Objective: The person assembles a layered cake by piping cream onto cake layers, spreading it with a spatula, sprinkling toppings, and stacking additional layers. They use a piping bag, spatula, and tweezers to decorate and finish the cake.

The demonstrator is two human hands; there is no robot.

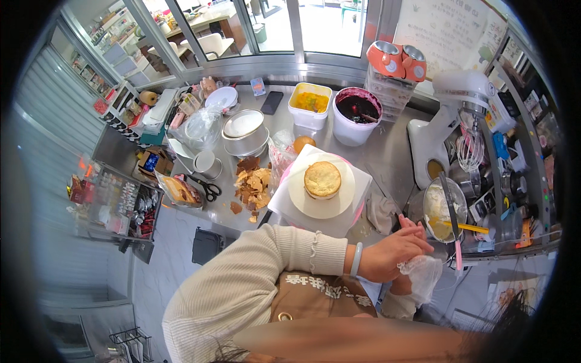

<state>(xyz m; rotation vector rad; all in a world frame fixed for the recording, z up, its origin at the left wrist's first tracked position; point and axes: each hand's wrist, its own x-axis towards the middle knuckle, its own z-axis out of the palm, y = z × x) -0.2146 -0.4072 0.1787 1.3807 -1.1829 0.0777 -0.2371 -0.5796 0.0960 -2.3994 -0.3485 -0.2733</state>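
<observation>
Overlapping the right hand, the left hand sits at some thin clear plastic; from where I stand, I can't tell which fingers pinch it. Left of and beyond that grip is the golden cake, bare on its pale round board: baked and set out, I'd judge, but uncoated. Cream fills part of the bowl right of the hands, with a pink-handled spatula across it, in the way. Farther beyond stand a dark-filled tub and a yellow-filled one.
</observation>
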